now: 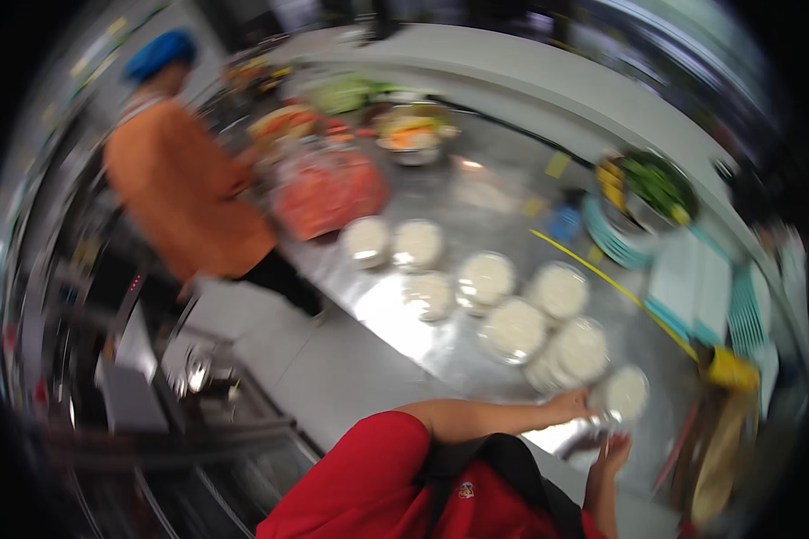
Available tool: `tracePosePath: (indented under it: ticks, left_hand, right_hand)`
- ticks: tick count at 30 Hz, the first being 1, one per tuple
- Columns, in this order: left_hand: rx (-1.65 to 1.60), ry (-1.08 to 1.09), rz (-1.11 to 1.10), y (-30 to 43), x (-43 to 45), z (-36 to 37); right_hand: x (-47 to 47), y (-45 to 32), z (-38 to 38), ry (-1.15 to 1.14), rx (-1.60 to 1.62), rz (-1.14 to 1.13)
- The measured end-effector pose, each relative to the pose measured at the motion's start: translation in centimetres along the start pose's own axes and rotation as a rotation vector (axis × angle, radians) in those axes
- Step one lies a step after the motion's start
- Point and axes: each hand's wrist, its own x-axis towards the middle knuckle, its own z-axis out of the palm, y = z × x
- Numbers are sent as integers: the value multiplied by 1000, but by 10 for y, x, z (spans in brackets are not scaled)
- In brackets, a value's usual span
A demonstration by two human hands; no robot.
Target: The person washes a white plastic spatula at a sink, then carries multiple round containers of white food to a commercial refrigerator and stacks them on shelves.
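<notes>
A round, clear-lidded container with white contents (625,394) is between my two hands at the near right of the steel counter. My left hand (570,407) is at its left side, and my right hand (614,450) is just below it; blur hides whether either one grips it. Several similar containers stand close by, among them one right above my left hand (582,348), one to its left (513,331) and one behind (560,290). More of them (418,244) stand farther left along the counter.
A co-worker in an orange top (175,182) stands at the left, beside a plastic bag of red food (330,192). Behind are a metal bowl of cut food (415,156), a bowl of greens on stacked plates (600,232) and white trays (681,283). Yellow tape (607,286) crosses the counter.
</notes>
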Motion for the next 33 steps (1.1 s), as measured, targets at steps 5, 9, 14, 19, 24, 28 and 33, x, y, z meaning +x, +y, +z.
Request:
tracePosePath:
  ticks: [5, 9, 14, 19, 24, 28, 33]
  left_hand:
    - [177, 349, 13, -43, -142, -107]
    - [72, 981, 19, -108, -308, -145]
    - [-313, 1799, 0, -165, -515, -84]
    - [-180, 2373, -150, -185, -592, 71]
    - [-236, 2564, -408, -182, -581, 199]
    - [-103, 2960, -519, -165, -573, 241]
    - [-201, 3301, -134, -146, -584, 250]
  right_hand:
    - [-32, 97, 60, -784, -552, 132]
    - [-123, 143, 111, -1469, -975, 165]
    - [-251, 121, 232, -1624, -768, 476]
    - [-359, 137, 247, -1841, -1091, 405]
    - [-502, 160, 196, -2562, -1279, 385]
    - [-654, 151, 124, -3284, -467, 64]
    - [-777, 122, 29, -3161, -96, -208]
